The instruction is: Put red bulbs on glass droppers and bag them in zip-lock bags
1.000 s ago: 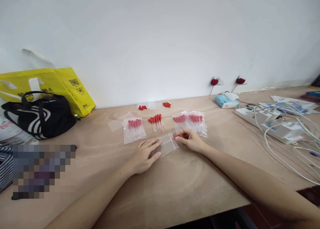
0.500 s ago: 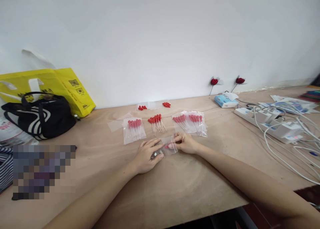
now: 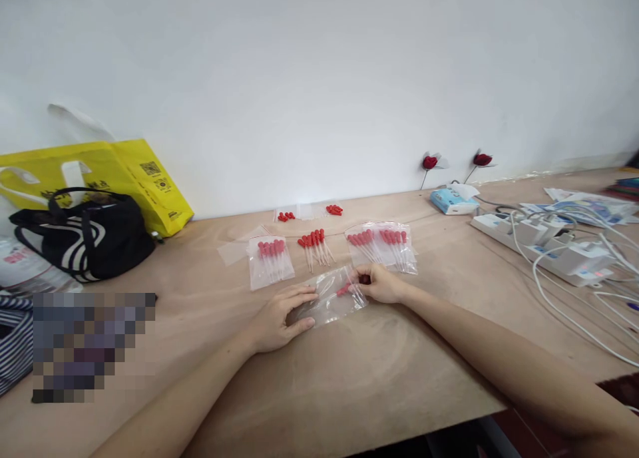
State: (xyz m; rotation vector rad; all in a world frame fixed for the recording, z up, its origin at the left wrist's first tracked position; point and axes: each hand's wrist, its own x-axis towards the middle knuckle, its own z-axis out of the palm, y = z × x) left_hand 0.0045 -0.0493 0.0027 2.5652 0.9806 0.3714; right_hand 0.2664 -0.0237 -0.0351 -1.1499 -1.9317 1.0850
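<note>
A clear plastic bag (image 3: 327, 305) lies on the wooden table between my hands, with a small red piece (image 3: 343, 289) at its right end. My left hand (image 3: 284, 317) rests at the bag's left edge, thumb and fingers spread apart. The fingers of my right hand (image 3: 377, 283) are pinched at the bag's right end, by the red piece. Loose red-topped droppers (image 3: 314, 245) lie behind the bag. To their left is a bag of red-topped droppers (image 3: 272, 261), and to their right are more bagged droppers (image 3: 382, 245).
Small red pieces (image 3: 334, 210) lie on clear bags near the wall. A yellow bag (image 3: 150, 185) and a black bag (image 3: 104, 238) stand at the left. On the right are a tissue pack (image 3: 453, 200), a power strip (image 3: 544, 250) and tangled white cables.
My left hand has drawn back to the left and opened wider. More of the clear bag shows, spread flatter between my hands. My right hand has shifted slightly right.
</note>
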